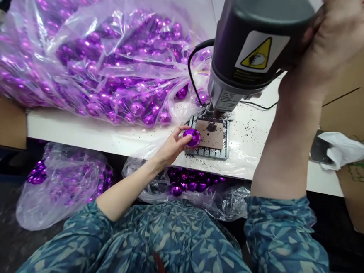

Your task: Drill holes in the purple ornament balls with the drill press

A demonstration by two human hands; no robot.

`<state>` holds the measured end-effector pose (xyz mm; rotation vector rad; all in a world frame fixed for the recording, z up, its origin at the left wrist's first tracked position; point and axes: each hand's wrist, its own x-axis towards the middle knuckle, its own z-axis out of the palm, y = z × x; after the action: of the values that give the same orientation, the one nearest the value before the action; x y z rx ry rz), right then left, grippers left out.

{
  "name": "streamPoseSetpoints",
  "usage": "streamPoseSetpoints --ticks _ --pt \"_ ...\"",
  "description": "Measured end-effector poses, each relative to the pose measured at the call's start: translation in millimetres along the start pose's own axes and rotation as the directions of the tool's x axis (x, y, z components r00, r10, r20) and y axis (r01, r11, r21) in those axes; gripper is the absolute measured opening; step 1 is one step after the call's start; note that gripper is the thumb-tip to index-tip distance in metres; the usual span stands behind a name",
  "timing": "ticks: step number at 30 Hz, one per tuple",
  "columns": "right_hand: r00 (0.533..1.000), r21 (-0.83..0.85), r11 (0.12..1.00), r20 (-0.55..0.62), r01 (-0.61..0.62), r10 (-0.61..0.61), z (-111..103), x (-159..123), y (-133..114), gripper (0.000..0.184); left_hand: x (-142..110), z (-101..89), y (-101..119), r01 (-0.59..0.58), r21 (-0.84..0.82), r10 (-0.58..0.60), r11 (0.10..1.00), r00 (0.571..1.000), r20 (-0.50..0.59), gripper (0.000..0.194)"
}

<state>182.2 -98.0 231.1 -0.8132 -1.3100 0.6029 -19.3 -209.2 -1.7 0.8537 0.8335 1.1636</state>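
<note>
Ball (pixel 192 138), shiny purple, round, faceted, apparently plastic: at the left edge of the flat brown rectangular board (pixel 216 141). Bare left hand (pixel 171 147): thumb and fingers pinch the ball from the left of the board. Bare right hand (pixel 337 35): above and right of the board, against the large dark-grey machine head (pixel 265 17); fingers partly hidden, so whether they are closed cannot be told.

Handling, as judged: light, probably hollow; stiff shell, liable to dent or crack under a hard squeeze; glossy surface may slip or roll. Advised hold: thumb and fingertips opposed across the widest girth, light pressure. Loose black crumbs (pixel 212 127) lie on the board; similar purple balls (pixel 137 108) fill the clear plastic bag (pixel 155 73) beyond and left of it.
</note>
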Motion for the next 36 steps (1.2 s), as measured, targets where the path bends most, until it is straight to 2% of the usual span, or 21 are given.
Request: streamPoseSetpoints --ticks 2,4,8,13,17,22,24,26,30,33,36 --pt "0.978 -0.002 1.000 -0.209 0.013 -0.013 0.7 -0.5 -0.9 0.056 13.4 0.5 -12.1 -0.092 0.082 0.096 0.992 0.994 -0.050 0.066" --pt "0.962 0.009 1.000 -0.273 -0.007 0.009 0.6 0.5 1.1 0.056 29.3 0.4 -20.6 -0.159 0.130 0.170 0.979 0.982 -0.080 0.066" --pt "0.960 0.006 0.999 -0.277 -0.050 0.050 0.5 2.6 5.9 0.055 52.4 2.5 -29.3 -0.201 0.196 0.216 0.960 0.975 -0.060 0.064" --pt "0.962 0.027 0.998 -0.266 -0.051 0.056 0.2 1.6 7.2 0.052 64.8 8.0 -31.5 -0.233 0.343 0.244 0.910 0.970 0.013 0.059" --pt "0.971 0.011 0.999 -0.236 -0.032 0.033 -1.7 2.2 11.3 0.051 68.8 11.2 -32.3 -0.264 0.500 0.289 0.825 0.957 0.030 0.053" --pt "0.979 0.039 0.999 -0.206 0.009 -0.001 -2.9 5.2 16.7 0.051 66.8 16.2 -35.2 -0.323 0.689 0.373 0.649 0.924 0.082 0.054" --pt "0.977 0.065 0.998 -0.215 0.015 -0.001 -2.9 5.5 16.7 0.051 66.3 18.4 -36.6 -0.348 0.694 0.377 0.630 0.919 0.118 0.053" --pt "0.976 0.076 0.997 -0.219 0.028 -0.010 -3.1 2.8 15.5 0.052 66.5 19.7 -37.5 -0.360 0.664 0.355 0.655 0.923 0.150 0.052" --pt "0.970 0.138 0.979 -0.215 0.148 -0.116 -4.0 -18.9 12.4 0.053 67.1 18.7 -38.4 -0.380 0.630 0.342 0.677 0.921 0.189 0.052" --pt "0.916 0.145 0.934 -0.291 0.326 -0.275 -5.1 -47.0 13.1 0.055 67.6 17.4 -39.6 -0.388 0.617 0.348 0.685 0.918 0.191 0.053" --pt "0.873 0.104 0.907 -0.338 0.408 -0.353 -7.0 -74.5 15.9 0.042 67.9 17.2 -40.6 -0.395 0.612 0.362 0.685 0.914 0.185 0.054"
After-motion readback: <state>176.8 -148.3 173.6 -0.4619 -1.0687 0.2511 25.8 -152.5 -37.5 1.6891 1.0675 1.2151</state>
